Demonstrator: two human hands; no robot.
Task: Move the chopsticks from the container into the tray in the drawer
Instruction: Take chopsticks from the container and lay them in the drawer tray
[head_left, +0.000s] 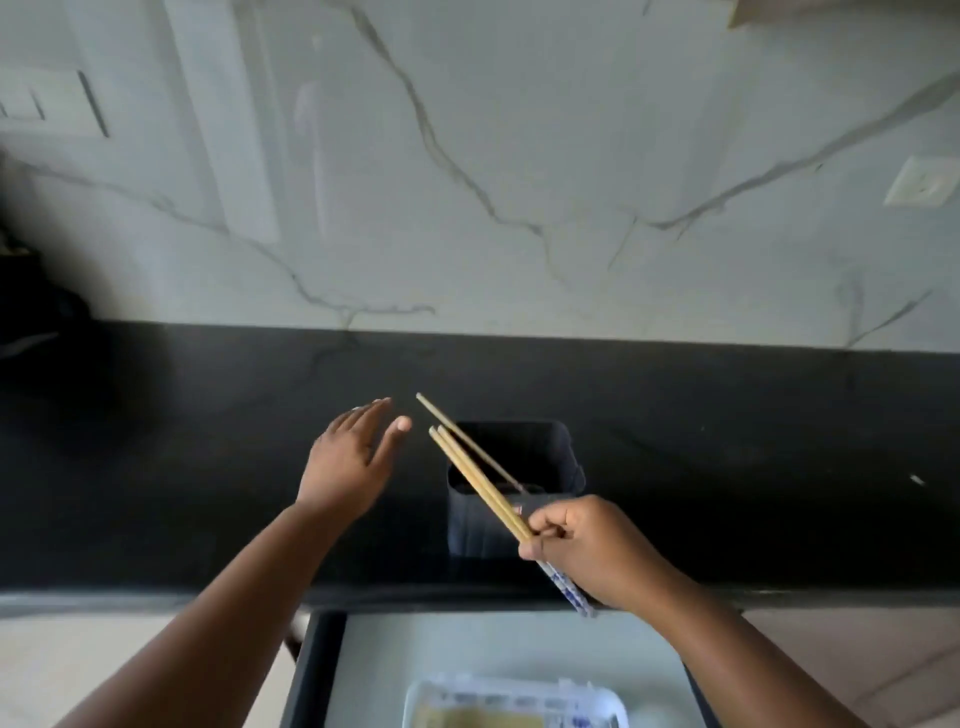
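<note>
The pair of chopsticks (475, 480) is in the right hand (587, 551), pinched between thumb and curled fingers near the blue-and-white patterned ends, which stick out below the hand over the counter's front edge; the pale tapered tips point up and to the left, above the black container (511, 519). They look light, thin and rigid, likely bamboo or wood with a smooth finish, so they should carry easily but could slide against each other or fan apart if held loosely; a grip nearer the middle, with both sticks squeezed side by side, would keep them aligned for laying down. A third chopstick (457, 431) leans in the container, its tip poking out toward the left hand (353, 457), which hovers spread and empty just beside that tip, touching nothing. The container stands on the dark countertop (208, 467) just behind the open drawer (311, 670). At the bottom edge of the view a white tray (415, 696) lies in the drawer; it seems to hold more chopsticks already, though blur and cropping make that uncertain.
</note>
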